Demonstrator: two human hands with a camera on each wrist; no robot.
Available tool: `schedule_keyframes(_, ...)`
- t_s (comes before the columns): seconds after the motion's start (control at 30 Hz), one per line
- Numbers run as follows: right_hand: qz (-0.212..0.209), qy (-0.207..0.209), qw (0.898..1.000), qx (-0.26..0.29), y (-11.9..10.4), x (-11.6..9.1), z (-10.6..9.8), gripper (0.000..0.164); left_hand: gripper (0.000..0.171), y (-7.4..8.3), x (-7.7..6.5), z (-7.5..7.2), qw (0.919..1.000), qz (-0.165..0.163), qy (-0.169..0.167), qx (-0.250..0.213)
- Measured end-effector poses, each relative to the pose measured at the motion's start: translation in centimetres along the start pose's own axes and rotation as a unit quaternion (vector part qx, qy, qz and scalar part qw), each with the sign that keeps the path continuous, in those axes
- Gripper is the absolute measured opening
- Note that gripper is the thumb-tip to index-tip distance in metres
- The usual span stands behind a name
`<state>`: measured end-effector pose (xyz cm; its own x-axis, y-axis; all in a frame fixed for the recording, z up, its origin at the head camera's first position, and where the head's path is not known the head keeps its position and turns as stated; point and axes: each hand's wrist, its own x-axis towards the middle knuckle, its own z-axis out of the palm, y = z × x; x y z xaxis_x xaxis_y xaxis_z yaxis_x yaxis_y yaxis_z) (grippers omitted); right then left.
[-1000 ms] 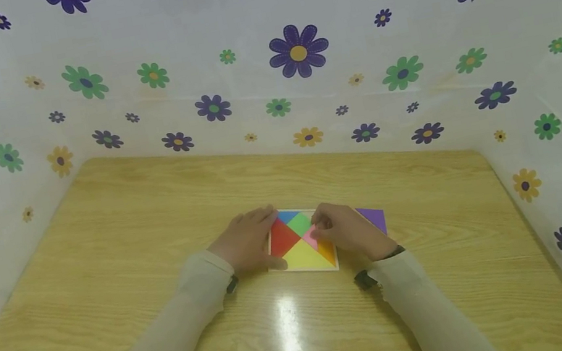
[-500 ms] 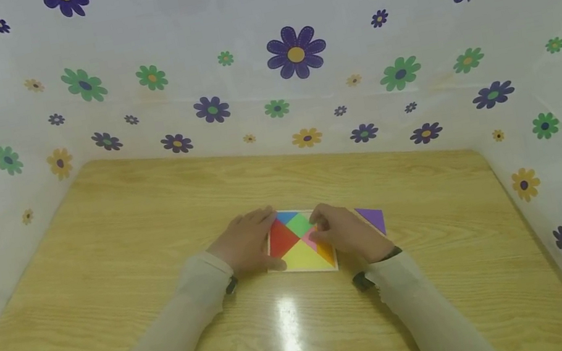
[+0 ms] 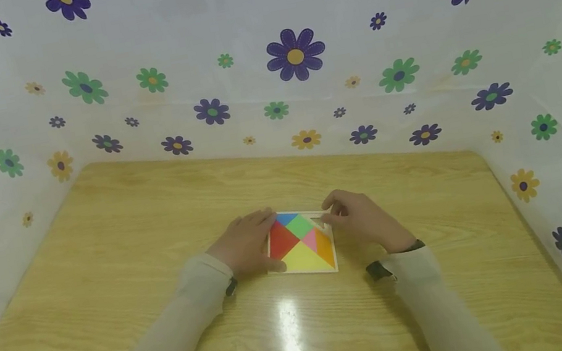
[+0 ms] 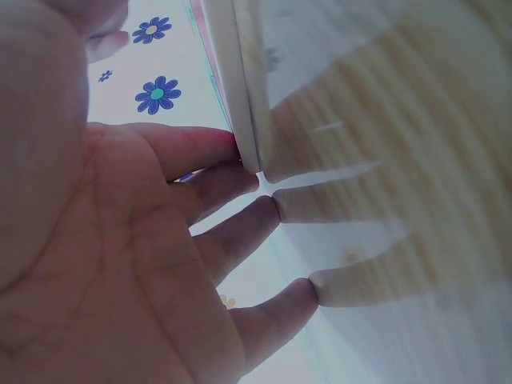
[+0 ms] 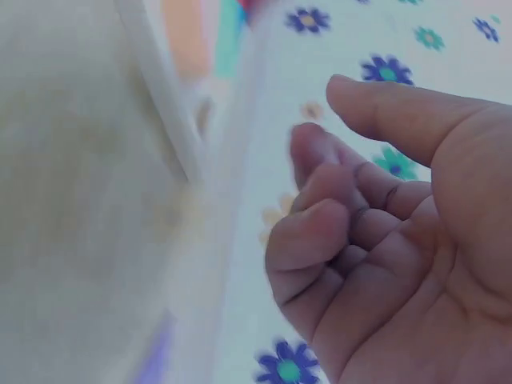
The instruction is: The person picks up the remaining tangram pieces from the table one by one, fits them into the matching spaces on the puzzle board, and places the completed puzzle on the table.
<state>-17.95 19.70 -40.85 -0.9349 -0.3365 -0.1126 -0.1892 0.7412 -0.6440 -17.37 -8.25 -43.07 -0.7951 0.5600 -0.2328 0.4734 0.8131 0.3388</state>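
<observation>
A tangram tray [image 3: 278,272] with a pale rim lies on the table. Red [image 3: 282,240], yellow [image 3: 303,257], blue [image 3: 286,217], green [image 3: 299,226], pink [image 3: 311,240] and orange [image 3: 325,250] pieces sit in it, with a bare triangular gap at its far right corner. My left hand [image 3: 245,243] rests along the tray's left side, index finger touching a corner and other fingertips on the table. My right hand [image 3: 364,218] is just right of the tray, fingers loosely bent, holding nothing visible. A purple piece [image 5: 156,356] shows blurred at the bottom of the right wrist view; the hand hides it from the head view.
The wooden table [image 3: 162,203] reaches toward me on both sides of the tray. A white flowered sheet [image 3: 233,33] rises behind and along both sides. Light glares off the tabletop [image 3: 290,337] in front of the tray.
My right hand has moved right, off the tray, uncovering the pink and orange pieces and the triangular gap. It now covers the purple piece's place in the head view. The left hand stays put.
</observation>
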Motion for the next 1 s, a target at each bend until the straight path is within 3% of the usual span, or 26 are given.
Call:
schedule_keyframes(0.27, 0.057, 0.017, 0.995, -0.076, 1.5, -1.4, -3.6, 0.036, 0.107, 0.1, -0.1, -0.1, 1.0, 0.0, 0.001, 0.001)
schedule_keyframes(0.43, 0.103, -0.01, 0.988, -0.116, 2.9, -2.0, -4.7, 0.045, 0.108, 0.0, 0.0, -0.1, 1.0, 0.003, 0.002, 0.001)
schedule_keyframes(0.7, 0.171, -0.068, 0.973, -0.141, 3.5, -2.2, -4.6, 0.049, 0.113, -0.3, 0.0, 0.0, 1.0, 0.006, -0.004, -0.001)
schedule_keyframes(1.0, 0.19, -0.062, 0.972, -0.126, 3.4, -2.0, -4.2, 0.037, 0.118, -0.7, 0.1, 0.0, 0.9999, 0.015, -0.003, -0.008)
